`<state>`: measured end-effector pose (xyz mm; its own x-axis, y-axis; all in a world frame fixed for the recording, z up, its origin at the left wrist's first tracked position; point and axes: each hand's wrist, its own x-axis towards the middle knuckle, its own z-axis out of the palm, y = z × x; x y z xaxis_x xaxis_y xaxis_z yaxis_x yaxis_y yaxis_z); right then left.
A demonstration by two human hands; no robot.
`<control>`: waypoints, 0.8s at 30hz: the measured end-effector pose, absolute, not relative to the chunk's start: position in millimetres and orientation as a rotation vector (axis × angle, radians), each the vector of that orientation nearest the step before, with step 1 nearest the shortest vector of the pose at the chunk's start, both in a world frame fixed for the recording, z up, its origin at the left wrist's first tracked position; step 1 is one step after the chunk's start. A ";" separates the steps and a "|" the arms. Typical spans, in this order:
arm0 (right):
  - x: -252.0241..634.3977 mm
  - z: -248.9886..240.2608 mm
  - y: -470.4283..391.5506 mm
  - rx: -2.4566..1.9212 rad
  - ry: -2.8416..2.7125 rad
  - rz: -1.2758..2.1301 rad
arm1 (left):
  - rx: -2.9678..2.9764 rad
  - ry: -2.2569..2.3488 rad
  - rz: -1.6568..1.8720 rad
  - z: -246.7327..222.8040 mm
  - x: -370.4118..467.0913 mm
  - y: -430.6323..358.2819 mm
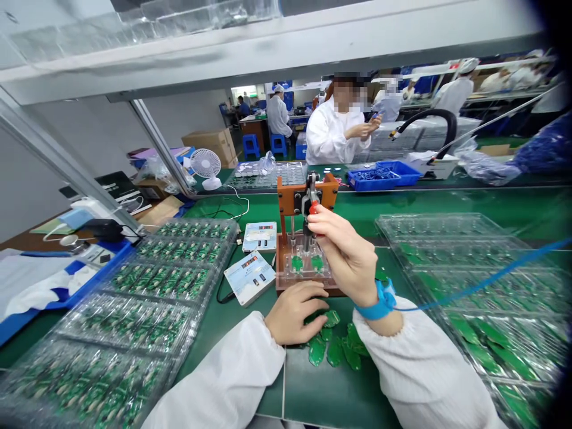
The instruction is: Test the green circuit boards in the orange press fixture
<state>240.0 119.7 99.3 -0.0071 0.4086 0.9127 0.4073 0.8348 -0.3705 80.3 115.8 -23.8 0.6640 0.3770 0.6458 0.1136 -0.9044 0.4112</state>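
My right hand (pixel 346 247) is closed round the red handle (pixel 313 208) of a toggle clamp, which is mounted on an orange-brown test fixture (pixel 285 205). A blue wrist strap (pixel 379 301) circles my right wrist, with its cord running off to the right. Two small green circuit boards (pixel 297 263) sit in the fixture's clear plate, under the clamp. My left hand (pixel 298 313) lies low in front of the fixture, fingers apart and palm down. Beside its fingertips is a loose pile of green circuit boards (pixel 335 351); part of the pile is hidden by my hands.
Left of me, clear trays (pixel 196 322) hold rows of circuit boards. More trays (pixel 482 286) with green boards stand at right. Two meter boxes (pixel 250 279) with red digits lie beside the fixture. Beyond are a small fan (pixel 206 164), a blue bin (pixel 384 174) and a co-worker (pixel 333 134).
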 end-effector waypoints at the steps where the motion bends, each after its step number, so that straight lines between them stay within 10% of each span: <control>1: 239.0 97.0 119.7 -0.652 -1.603 0.017 | 2.540 0.394 1.097 -23.6 80.4 115.8; 16: 236.2 90.2 119.8 -0.591 -1.536 0.206 | 2.074 0.409 0.906 13.0 65.0 120.0; 24: 235.4 91.4 122.7 -0.554 -1.557 0.145 | 2.461 1.231 0.366 51.4 -8.5 227.3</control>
